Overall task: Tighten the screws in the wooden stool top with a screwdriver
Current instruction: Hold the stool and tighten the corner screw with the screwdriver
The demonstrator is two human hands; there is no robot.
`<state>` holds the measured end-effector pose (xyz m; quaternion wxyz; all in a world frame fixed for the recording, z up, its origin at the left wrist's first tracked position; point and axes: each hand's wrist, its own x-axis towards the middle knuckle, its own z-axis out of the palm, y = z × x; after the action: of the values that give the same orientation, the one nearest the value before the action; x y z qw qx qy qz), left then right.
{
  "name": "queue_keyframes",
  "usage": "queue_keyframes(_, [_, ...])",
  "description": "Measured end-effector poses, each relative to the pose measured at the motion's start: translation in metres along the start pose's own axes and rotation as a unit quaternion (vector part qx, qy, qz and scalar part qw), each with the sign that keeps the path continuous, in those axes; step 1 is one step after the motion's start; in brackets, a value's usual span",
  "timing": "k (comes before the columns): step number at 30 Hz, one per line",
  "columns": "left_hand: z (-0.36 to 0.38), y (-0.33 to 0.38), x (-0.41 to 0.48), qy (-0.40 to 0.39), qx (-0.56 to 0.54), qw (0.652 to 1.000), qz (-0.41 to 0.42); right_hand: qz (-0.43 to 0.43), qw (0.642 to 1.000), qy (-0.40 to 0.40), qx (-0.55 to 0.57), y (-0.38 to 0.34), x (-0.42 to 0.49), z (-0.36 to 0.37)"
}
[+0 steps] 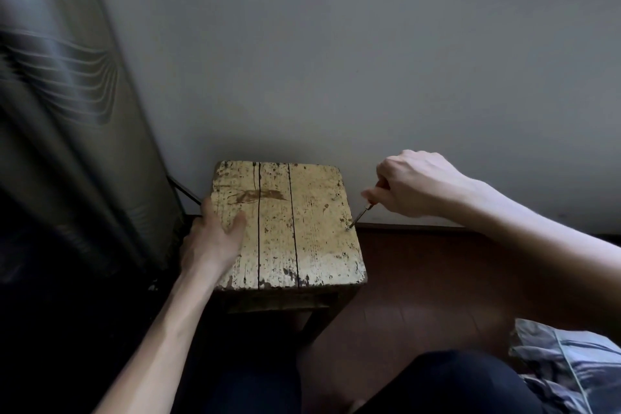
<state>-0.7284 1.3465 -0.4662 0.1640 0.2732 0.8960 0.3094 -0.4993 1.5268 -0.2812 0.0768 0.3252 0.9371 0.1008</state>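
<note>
Right hand [416, 183] fingers clenched around thin metal-shafted screwdriver [359, 217]; shaft slants down-left, tip on worn cream wooden stool top [302, 225]. Left hand [211, 239] grips its left edge.

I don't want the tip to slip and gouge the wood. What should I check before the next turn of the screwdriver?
1. Stool top steadied: ok, left hand grips its left edge.
2. Screwdriver in hand: ok, right hand is curled round its handle.
3. Tip at a screw near the right edge: ok.
4. Tip seated in the screw's slot: cannot tell, too small.
5. Shaft in line with the screw: not ok, it leans well over to the right.
</note>
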Motion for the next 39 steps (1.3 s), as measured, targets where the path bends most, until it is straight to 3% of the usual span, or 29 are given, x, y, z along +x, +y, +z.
queue_keyframes(3, [-0.001, 0.0, 0.0, 0.0, 0.0, 1.0, -0.002, -0.015, 1.0, 0.004, 0.0, -0.005, -0.002, 0.002])
queue_keyframes(7, [-0.001, 0.0, -0.001, -0.003, -0.007, 1.0, -0.003, -0.101, 0.994, -0.034, 0.038, 0.0, -0.008, -0.007])
queue_keyframes(11, [0.0, -0.002, 0.001, 0.001, -0.005, 1.0, 0.0, -0.152, 0.987, 0.0, -0.046, 0.008, -0.008, -0.017])
queue_keyframes(15, [0.001, -0.002, 0.003, 0.006, 0.003, 1.0, 0.007, -0.176, 0.983, -0.011, -0.049, 0.013, -0.009, -0.013])
queue_keyframes(20, [0.003, -0.003, 0.004, 0.006, 0.003, 1.0, 0.009, -0.13, 0.991, 0.013, -0.023, 0.016, -0.005, -0.003])
queue_keyframes(26, [0.002, -0.002, 0.004, 0.005, 0.008, 1.0, 0.002, 0.004, 0.995, -0.037, 0.093, 0.009, -0.001, 0.002])
queue_keyframes(29, [0.001, -0.002, 0.002, 0.005, 0.006, 1.0, 0.001, 0.013, 0.997, -0.037, 0.065, 0.005, -0.004, 0.002])
queue_keyframes(34, [0.001, -0.002, 0.0, 0.002, 0.002, 1.0, 0.002, -0.117, 0.993, -0.012, 0.001, 0.007, -0.015, 0.0])
queue_keyframes(39, [0.002, -0.003, 0.002, 0.002, 0.004, 1.0, 0.0, -0.228, 0.967, 0.034, -0.107, 0.008, -0.013, 0.0])
